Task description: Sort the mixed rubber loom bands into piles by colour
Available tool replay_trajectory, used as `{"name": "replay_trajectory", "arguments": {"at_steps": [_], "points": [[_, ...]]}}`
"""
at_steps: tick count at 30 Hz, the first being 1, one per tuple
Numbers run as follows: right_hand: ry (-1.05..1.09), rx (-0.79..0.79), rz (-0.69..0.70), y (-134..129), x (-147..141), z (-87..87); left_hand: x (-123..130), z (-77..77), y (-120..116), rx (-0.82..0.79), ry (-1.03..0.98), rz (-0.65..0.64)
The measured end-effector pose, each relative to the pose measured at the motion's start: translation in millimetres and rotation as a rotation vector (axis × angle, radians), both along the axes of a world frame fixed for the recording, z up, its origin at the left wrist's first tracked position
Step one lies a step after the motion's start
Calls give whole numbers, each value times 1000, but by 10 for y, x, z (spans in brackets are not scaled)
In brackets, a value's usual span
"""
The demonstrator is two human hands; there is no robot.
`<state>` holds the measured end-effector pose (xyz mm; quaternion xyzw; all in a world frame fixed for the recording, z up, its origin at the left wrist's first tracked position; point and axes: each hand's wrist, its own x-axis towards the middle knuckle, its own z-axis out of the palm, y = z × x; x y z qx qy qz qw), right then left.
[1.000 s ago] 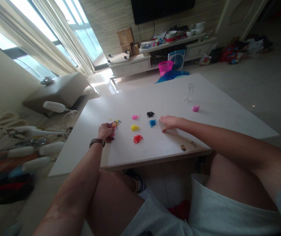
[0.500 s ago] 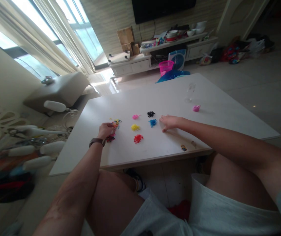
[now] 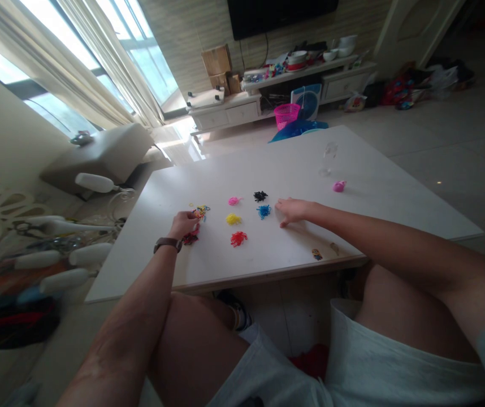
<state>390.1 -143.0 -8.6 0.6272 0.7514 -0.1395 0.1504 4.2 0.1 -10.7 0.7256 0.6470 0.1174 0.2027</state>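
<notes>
My left hand [image 3: 182, 225], with a dark watch on the wrist, reaches into a mixed pile of small coloured rubber bands [image 3: 201, 211]. Its fingers are pinched together at the pile; what lies between them is too small to make out. My right hand [image 3: 292, 211] rests on the white table, thumb and fingers apart, just right of a blue rubber band pile [image 3: 263, 212]. Between the hands lie separate piles: black bands [image 3: 260, 196], pink bands [image 3: 234, 201], yellow bands [image 3: 233, 219] and red bands [image 3: 238, 239].
The white table [image 3: 378, 198] carries a clear glass-like object [image 3: 328, 158], a pink item [image 3: 339, 186] and a small yellow-and-blue figure [image 3: 317, 254] near the front edge. A white branching stand [image 3: 94, 182] is left of the table. Beyond are a pink basket [image 3: 287, 116] and a low cabinet.
My left hand's fingers have shifted slightly at the mixed pile. My right hand and the sorted piles look unmoved.
</notes>
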Motion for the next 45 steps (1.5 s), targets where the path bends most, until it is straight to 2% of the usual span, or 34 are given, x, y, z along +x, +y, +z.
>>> {"name": "replay_trajectory", "arguments": {"at_steps": [4,9,20,29,35,45], "points": [[3,8,3,-12,-6,10,58,51,-40,9,-53,-50],[16,16,-5,-15,-5,13,105,83,-67,-1,-84,-30],[21,5,-6,-23,-8,41,93,33,-36,-53,-103,-9],[8,11,8,-8,10,7,128,13,-56,-33,25,-39],[7,14,8,3,8,-14,183,7,-54,-74,85,-23],[30,21,2,2,9,-12,239,19,-90,-108,173,-126]]}}
